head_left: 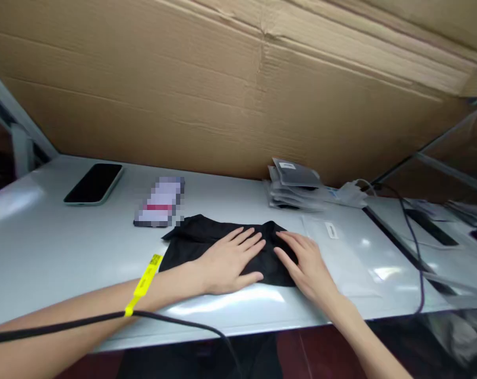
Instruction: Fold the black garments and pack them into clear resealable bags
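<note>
Head view, looking down on a pale grey table (57, 247). At the centre, a folded black cloth (194, 239), lying flat near the front edge. On top of it, the left hand (226, 260), palm down, fingers spread and pressed flat against the fabric, thumb stretched out along the cloth's near edge. Just beside it, the right hand (307, 266), also palm down, fingers extended and held loosely together, fingertips resting on the right end of the cloth, heel of the hand on the bare table. Nothing pinched or gripped in either hand. On the left forearm, a yellow tag (145, 279) tied around a black cable (175, 318) running across the arm and over the table's front edge. To the right of the cloth, touching or just beside it, a clear plastic bag (341, 252) lying flat, with a small white label near its top. Behind that, near the back wall, a stack of packed grey bags (293, 184). Far left, well apart from the hands, a dark phone (93, 183), face up. Between phone and cloth, a small blurred packet (161, 202), contents not readable. Along the back, a large sheet of brown cardboard (222, 79), creased near the top. At the right, a thin dark wire (415, 247) trailing across the neighbouring table surface.
</note>
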{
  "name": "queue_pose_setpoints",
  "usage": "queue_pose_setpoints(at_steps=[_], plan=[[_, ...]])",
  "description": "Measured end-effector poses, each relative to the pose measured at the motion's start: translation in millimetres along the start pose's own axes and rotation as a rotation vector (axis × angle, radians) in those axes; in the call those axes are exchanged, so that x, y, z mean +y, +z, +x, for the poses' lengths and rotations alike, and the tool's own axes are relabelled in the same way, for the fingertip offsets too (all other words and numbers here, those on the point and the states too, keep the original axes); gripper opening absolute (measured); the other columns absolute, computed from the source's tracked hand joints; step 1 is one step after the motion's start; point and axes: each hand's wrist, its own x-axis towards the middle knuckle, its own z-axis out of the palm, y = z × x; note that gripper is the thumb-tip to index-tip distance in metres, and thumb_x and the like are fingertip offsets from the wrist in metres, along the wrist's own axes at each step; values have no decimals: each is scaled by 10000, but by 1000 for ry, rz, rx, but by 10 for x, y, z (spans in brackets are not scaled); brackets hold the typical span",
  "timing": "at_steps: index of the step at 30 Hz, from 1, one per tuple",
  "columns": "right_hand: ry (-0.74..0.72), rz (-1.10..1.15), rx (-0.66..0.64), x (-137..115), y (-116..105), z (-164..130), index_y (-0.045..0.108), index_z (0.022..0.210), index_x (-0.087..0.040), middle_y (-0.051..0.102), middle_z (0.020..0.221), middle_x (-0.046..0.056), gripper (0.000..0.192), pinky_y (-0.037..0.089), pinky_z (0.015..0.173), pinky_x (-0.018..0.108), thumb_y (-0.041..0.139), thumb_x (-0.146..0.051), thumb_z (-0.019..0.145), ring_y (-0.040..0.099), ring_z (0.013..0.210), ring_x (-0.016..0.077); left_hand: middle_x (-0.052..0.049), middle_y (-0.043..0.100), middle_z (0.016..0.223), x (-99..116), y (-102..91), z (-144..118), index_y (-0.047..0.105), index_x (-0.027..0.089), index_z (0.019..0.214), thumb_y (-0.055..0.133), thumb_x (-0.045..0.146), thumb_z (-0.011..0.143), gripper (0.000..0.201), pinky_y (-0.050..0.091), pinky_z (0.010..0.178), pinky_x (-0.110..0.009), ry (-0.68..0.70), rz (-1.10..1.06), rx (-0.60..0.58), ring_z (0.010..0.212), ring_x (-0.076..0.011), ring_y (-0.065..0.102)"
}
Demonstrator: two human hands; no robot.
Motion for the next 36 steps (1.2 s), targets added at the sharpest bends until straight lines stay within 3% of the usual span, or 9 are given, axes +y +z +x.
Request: queue_pose_setpoints(at_steps=[8,17,22,26,36], plan=[[-31,-51,-86,-44,14,-44,665,1173,-228,679,1228,108,337,417,1004,528,443,-394,981,594,1148,282,-136,370,1544,-6,11,4,386,99,1466,345,575,975,686,179,1208,-414,0,-4,-6,1463,-279,274],[-18,-45,-46,33,-7,-104,679,1130,-249,701,1186,90,319,423,1001,505,453,-407,968,614,1134,275,-129,381,1540,-1,2,-3,397,114,1463,348,573,974,672,200,1201,-433,-8,-11,0,1460,-286,279],[161,-46,26,267,-89,-177,634,1180,-230,695,1189,101,410,429,954,503,432,-507,954,618,1113,300,-130,361,1550,-2,-5,-3,379,113,1473,337,578,976,681,180,1208,-426,-7,-14,-9,1465,-284,266],[304,-98,12,452,-166,-195,652,1159,-229,733,1059,111,473,440,866,516,432,-572,918,646,1024,338,-126,367,1549,0,-10,-2,384,123,1471,346,572,976,670,189,1205,-423,-14,-21,-11,1462,-280,277],[392,-65,-106,474,-277,-166,677,1117,-269,753,864,65,469,459,818,486,486,-615,864,699,860,320,-131,370,1544,-1,-8,6,384,117,1470,350,571,974,673,193,1207,-424,-11,-24,-10,1462,-278,278]])
